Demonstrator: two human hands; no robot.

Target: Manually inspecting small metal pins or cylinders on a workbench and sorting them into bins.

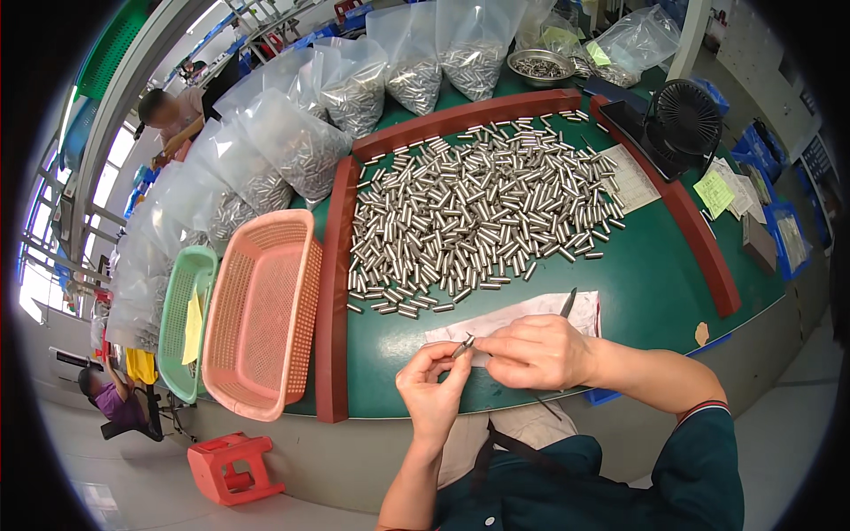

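Near the table's front edge, my left hand (432, 385) pinches a small metal cylinder (461, 349) between thumb and fingertips. My right hand (542, 354) is closed around a slim dark pen-like tool (569, 302), whose rear end sticks up behind the fingers. The right fingertips meet the upper end of the cylinder; the tool's working tip is too small to make out. A whitish, pink-stained cloth (580, 311) lies flat under the hands. Just beyond it spreads a big loose heap of shiny metal cylinders (478, 203) on the green tabletop (381, 363).
Dark red rails (333, 292) border the heap. On the left stand a pink basket (261, 327) and a green basket (173, 327). Filled clear bags (297, 142) line the back, near a metal bowl (540, 66). A black fan (682, 124) stands right. Other people work far left.
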